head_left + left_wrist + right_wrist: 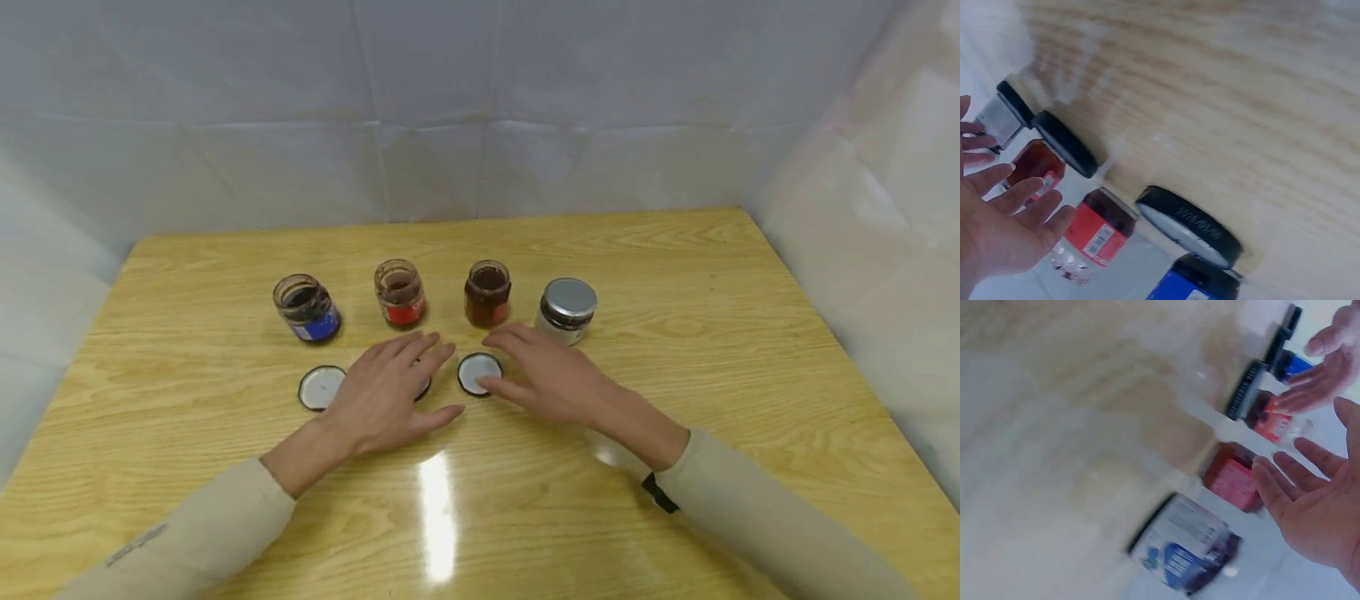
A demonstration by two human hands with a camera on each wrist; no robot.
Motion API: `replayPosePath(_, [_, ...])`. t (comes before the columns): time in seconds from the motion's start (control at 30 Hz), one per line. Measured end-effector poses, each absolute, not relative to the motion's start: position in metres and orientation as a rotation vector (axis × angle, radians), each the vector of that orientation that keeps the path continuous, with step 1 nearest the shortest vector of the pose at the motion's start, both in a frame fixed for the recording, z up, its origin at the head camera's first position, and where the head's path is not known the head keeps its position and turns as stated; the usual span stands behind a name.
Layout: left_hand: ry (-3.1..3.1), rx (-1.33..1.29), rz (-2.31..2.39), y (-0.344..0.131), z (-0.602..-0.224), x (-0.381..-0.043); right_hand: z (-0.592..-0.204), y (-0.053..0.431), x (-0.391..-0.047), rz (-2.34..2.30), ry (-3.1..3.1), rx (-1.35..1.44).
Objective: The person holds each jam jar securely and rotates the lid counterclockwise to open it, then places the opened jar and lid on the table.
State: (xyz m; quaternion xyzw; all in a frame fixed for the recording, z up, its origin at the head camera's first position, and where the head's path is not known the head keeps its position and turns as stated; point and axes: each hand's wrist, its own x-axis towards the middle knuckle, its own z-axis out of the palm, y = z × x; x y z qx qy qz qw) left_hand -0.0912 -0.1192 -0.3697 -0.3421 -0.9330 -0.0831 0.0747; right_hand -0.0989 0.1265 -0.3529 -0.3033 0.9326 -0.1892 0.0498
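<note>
My left hand point(384, 390), fingers spread, hovers over a jar lid point(423, 388) and hides most of it in the head view. Another upturned lid point(321, 387), pale inside with a dark rim, lies left of that hand. My right hand point(553, 377) holds nothing. Its thumb and index finger reach around a third upturned lid point(477, 367), the thumb tip overlapping its edge. Behind the lids stand open glass jars: one with a blue label point(318, 323), one with a red label point(405, 312) and one with brown contents point(487, 304).
At the right of the row is a jar with a silver lid on point(570, 298); its white and blue label point(1179, 544) shows in the right wrist view. A white sheet point(435, 108) hangs behind the wooden table point(712, 333), with more sheeting at both sides.
</note>
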Motion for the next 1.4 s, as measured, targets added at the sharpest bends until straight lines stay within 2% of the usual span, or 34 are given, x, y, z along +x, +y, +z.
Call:
replayPosePath(0.3, [-2.648,-1.077,-0.28,-0.108,-0.348,-0.091,-0.32,0.15,-0.088,-0.341,2.976,-1.112])
replayPosePath(0.57, [-2.56,-1.122,-0.365,-0.095,-0.331,-0.099,-0.303,0.183,-0.102,-0.161,3.073,-1.196])
replayPosePath(0.9, [-2.498,-1.188,-0.349,-0.075,-0.317,-0.111,-0.29,0.224,-0.122,-0.147,3.098,-1.048])
replayPosePath(1.4, [-2.504,-1.264,-0.531,-0.038,-0.319,-0.119,-0.306,0.25,-0.128,-0.215,3.096,-0.928])
